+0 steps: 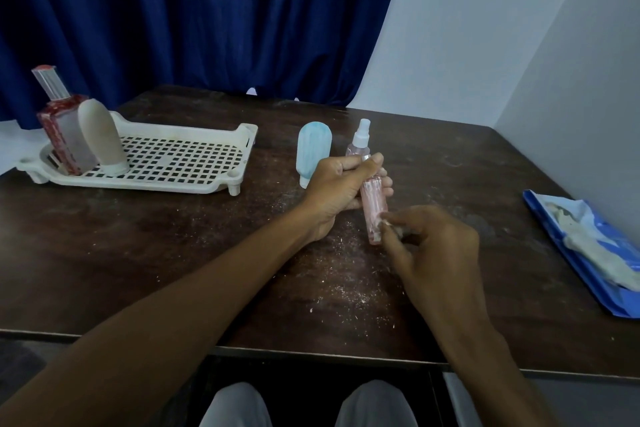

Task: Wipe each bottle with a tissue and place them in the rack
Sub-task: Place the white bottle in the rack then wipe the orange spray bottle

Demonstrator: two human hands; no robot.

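Note:
My left hand (337, 189) grips a slim pink spray bottle (371, 204) with a white nozzle, held upright above the middle of the dark table (138, 253). My right hand (433, 239) pinches a small wad of tissue (389, 227) against the bottle's lower side. A light blue bottle (313, 152) stands cap-down just behind my left hand. The white perforated rack (166, 163) sits at the back left. It holds a red-and-clear square bottle (64, 128) and a beige tube bottle (102, 137) at its left end.
A blue tissue packet (595, 253) with crumpled tissue on it lies at the table's right edge. Tissue crumbs speckle the tabletop near my hands. A blue curtain hangs behind the table; a white wall stands to the right. My knees show below the front edge.

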